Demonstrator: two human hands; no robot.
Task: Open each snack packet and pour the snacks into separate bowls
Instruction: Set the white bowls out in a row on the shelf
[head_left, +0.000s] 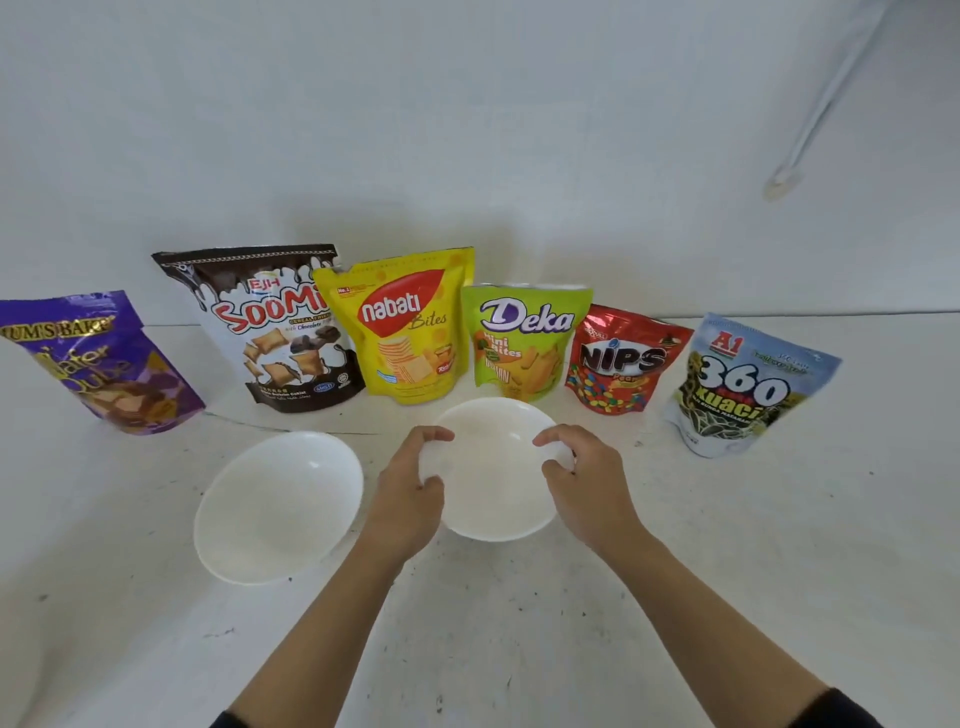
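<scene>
Several sealed snack packets stand in a row against the wall: a purple wafer cube packet (98, 364), a Soomi packet (270, 327), a yellow Nabati packet (410, 327), a green Deka packet (519, 343), a red Nips packet (621, 358) and a blue 360 Kuaci packet (748, 384). Two empty white bowls sit in front. My left hand (410, 493) grips the left rim of the middle bowl (493, 478), and my right hand (582, 478) grips its right rim. The other bowl (275, 509) lies to the left, untouched.
The white table (727, 571) runs to a white wall behind the packets. A white cable with a clip (784, 179) hangs down the wall at the upper right. Small dark specks mark the tabletop.
</scene>
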